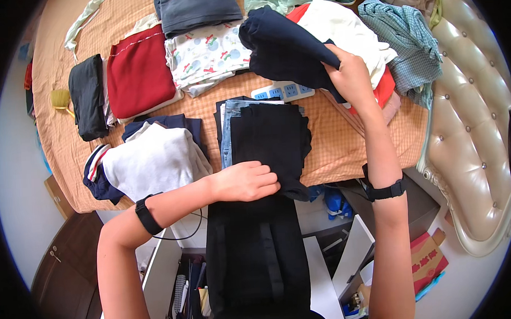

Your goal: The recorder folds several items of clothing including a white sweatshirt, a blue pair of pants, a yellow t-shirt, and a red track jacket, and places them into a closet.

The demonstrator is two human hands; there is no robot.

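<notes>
My right hand (349, 74) is closed on a dark navy garment (288, 43) and holds it up over the far right part of the bed. The cloth hangs to the left of my fingers, partly in front of a white garment (341, 30). My left hand (244, 181), its fingers curled, rests at the near edge of a folded black garment (268, 131). Whatever those fingers hold, if anything, is hidden. The black garment tops a stack; folded light blue jeans (227, 129) show at its left side.
On the orange checked bed (345, 151) lie a white power strip (284, 91), a grey-white garment (154, 157), a folded red garment (143, 73), a patterned white cloth (209, 54) and a blue checked garment (403, 42). A tufted headboard (468, 112) stands right. Open drawers sit below.
</notes>
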